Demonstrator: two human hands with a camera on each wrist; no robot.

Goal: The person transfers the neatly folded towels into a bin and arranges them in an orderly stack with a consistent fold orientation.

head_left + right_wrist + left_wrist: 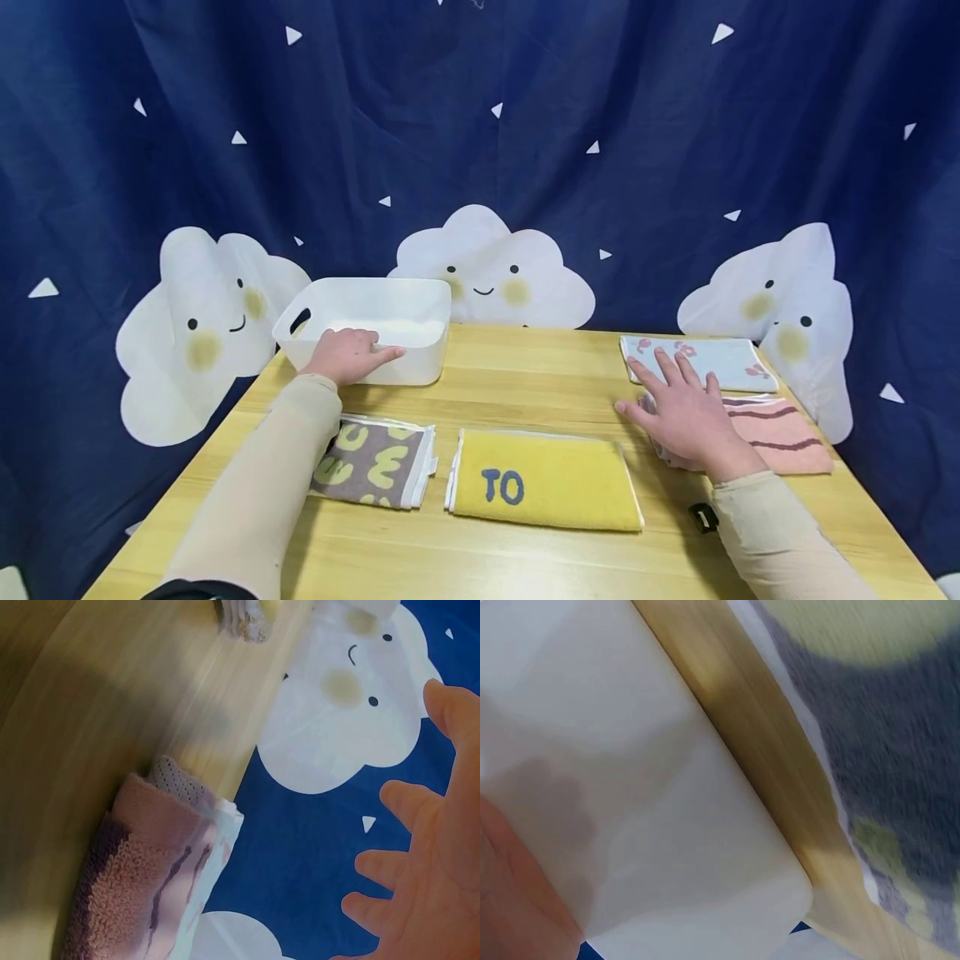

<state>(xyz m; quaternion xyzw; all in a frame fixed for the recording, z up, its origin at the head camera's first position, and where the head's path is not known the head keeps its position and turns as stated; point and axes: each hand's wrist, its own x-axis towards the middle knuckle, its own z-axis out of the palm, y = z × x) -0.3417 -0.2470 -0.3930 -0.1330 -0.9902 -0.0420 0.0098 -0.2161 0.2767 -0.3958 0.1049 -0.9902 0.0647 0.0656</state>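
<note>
White bin (412,364), beyond and left of the yellow towel (555,482), is gripped by the left hand's (347,356) fingers; right of that towel, the right hand's (684,415) fingers are spread over the pink towel (783,437). Folding seems done, all four towels (375,467) being left outside.

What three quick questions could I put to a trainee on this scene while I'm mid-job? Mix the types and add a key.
1. Multiple choice: which letters show on the yellow towel?
A) GO
B) TO
C) UP

2. True or false: the right hand is at the white bin.

3. Fill in: the flowered towel, just beyond the pink striped towel, has a pale ___ ground.

Key:
1. B, in dark blue.
2. False: the left hand is at the bin; the right one is over by the pink and flowered towels, fingers spread.
3. Blue.
</note>
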